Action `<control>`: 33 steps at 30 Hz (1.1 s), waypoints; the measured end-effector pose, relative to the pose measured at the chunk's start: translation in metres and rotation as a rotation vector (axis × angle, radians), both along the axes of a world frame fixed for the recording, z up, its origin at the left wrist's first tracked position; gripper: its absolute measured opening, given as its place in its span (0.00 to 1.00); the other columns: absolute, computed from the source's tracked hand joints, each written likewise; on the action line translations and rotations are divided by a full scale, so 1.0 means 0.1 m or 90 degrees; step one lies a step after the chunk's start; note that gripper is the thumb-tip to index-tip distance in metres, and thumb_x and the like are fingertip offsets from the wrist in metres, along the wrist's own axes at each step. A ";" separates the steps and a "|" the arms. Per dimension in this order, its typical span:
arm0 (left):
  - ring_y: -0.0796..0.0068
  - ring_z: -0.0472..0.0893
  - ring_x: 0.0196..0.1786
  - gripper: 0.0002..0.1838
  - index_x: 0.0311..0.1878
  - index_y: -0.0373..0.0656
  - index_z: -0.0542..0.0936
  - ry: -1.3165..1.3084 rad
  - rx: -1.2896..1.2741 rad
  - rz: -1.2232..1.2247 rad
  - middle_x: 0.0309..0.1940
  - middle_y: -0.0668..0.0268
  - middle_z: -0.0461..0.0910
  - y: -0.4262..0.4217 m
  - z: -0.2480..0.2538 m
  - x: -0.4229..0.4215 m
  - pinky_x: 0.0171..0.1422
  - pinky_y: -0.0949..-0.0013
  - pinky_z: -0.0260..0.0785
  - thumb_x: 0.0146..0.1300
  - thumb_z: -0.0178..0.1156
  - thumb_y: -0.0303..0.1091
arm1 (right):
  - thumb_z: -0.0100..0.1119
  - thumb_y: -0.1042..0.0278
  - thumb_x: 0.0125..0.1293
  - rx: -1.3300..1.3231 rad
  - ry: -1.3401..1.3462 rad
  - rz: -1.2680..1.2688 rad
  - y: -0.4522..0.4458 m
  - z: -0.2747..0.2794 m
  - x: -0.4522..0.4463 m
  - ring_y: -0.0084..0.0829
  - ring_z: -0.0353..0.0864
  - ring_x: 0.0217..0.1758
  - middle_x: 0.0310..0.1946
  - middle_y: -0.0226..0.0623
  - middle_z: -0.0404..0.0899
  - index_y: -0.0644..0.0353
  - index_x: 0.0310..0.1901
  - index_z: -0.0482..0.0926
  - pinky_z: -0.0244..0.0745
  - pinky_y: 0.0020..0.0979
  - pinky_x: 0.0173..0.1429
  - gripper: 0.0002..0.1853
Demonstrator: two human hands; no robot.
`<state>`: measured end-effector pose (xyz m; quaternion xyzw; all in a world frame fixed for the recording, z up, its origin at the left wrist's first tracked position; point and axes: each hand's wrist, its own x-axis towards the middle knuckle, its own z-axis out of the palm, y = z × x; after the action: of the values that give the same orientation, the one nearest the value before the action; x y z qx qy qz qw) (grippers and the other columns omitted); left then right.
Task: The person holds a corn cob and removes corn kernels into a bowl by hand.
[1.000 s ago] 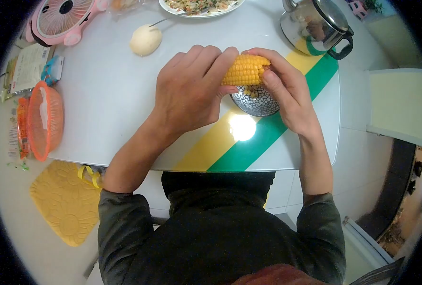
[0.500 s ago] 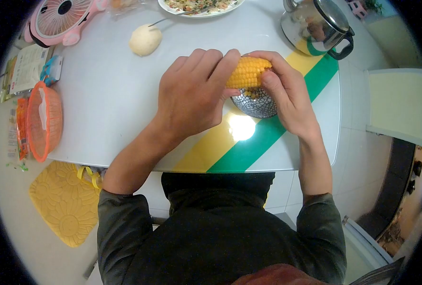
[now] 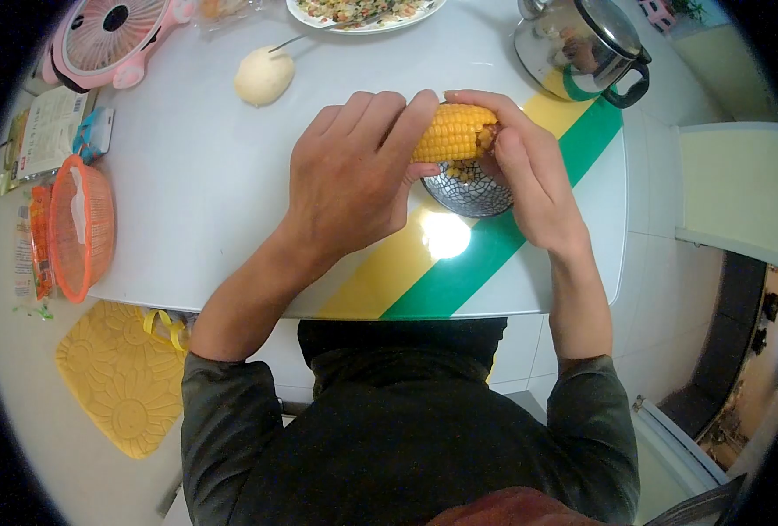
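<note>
Left hand (image 3: 347,175) grips one end of one yellow corn (image 3: 454,136); right hand (image 3: 536,180) holds the other end, over one bowl (image 3: 469,198).

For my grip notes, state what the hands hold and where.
Corn: the left hand clasps its left part, the right hand its partly bare right end.

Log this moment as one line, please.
left grip: holding corn cob | right grip: at its partly stripped end | bowl: below cob, kernels inside | kettle: on table, untouched
</note>
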<state>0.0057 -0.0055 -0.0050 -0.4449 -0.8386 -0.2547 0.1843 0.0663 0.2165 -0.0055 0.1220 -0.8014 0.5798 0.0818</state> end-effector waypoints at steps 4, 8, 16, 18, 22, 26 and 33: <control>0.56 0.83 0.48 0.35 0.71 0.42 0.80 0.005 0.000 0.000 0.50 0.60 0.84 0.00 -0.01 0.00 0.48 0.57 0.74 0.60 0.75 0.38 | 0.51 0.63 0.86 0.023 -0.038 -0.010 -0.02 0.02 0.01 0.42 0.88 0.53 0.50 0.50 0.87 0.65 0.67 0.78 0.80 0.36 0.61 0.19; 0.56 0.83 0.48 0.35 0.71 0.43 0.80 0.009 0.000 0.003 0.51 0.60 0.84 0.00 -0.01 -0.01 0.48 0.57 0.74 0.60 0.75 0.37 | 0.50 0.63 0.86 0.057 -0.071 -0.020 0.00 0.05 0.02 0.42 0.88 0.53 0.50 0.51 0.87 0.64 0.68 0.78 0.80 0.37 0.61 0.19; 0.55 0.84 0.49 0.34 0.71 0.43 0.80 -0.001 0.004 0.004 0.52 0.59 0.85 -0.01 0.00 -0.02 0.50 0.57 0.75 0.59 0.76 0.35 | 0.51 0.63 0.85 0.025 -0.060 0.023 0.04 0.09 0.03 0.45 0.88 0.55 0.52 0.53 0.87 0.66 0.70 0.77 0.79 0.39 0.63 0.20; 0.55 0.84 0.50 0.34 0.71 0.43 0.80 -0.010 0.011 0.003 0.52 0.59 0.85 -0.01 0.00 -0.01 0.51 0.56 0.75 0.59 0.76 0.34 | 0.52 0.65 0.84 0.035 -0.032 0.025 0.03 0.07 0.02 0.45 0.88 0.55 0.53 0.53 0.86 0.66 0.70 0.76 0.79 0.40 0.63 0.20; 0.53 0.84 0.50 0.34 0.71 0.43 0.80 -0.041 0.012 0.000 0.52 0.58 0.85 -0.01 0.01 -0.01 0.51 0.56 0.75 0.59 0.75 0.33 | 0.54 0.67 0.83 0.054 -0.005 0.014 0.01 0.01 0.00 0.45 0.88 0.56 0.54 0.53 0.86 0.65 0.70 0.76 0.79 0.40 0.63 0.20; 0.52 0.84 0.49 0.34 0.71 0.43 0.80 -0.047 0.023 -0.004 0.52 0.57 0.85 -0.02 0.00 -0.02 0.51 0.55 0.75 0.60 0.75 0.33 | 0.52 0.67 0.84 0.098 0.041 0.004 0.03 -0.03 -0.02 0.43 0.88 0.49 0.49 0.51 0.85 0.62 0.71 0.76 0.80 0.39 0.58 0.19; 0.52 0.84 0.49 0.34 0.71 0.43 0.80 -0.043 0.025 -0.006 0.52 0.57 0.85 -0.02 0.00 -0.01 0.51 0.55 0.75 0.60 0.75 0.33 | 0.50 0.66 0.86 0.058 -0.086 -0.001 0.02 0.09 0.02 0.35 0.81 0.37 0.40 0.46 0.83 0.62 0.73 0.75 0.78 0.36 0.48 0.21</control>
<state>0.0043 -0.0077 -0.0051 -0.4363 -0.8370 -0.2870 0.1635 0.0688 0.2187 0.0034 0.0859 -0.8308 0.5494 0.0224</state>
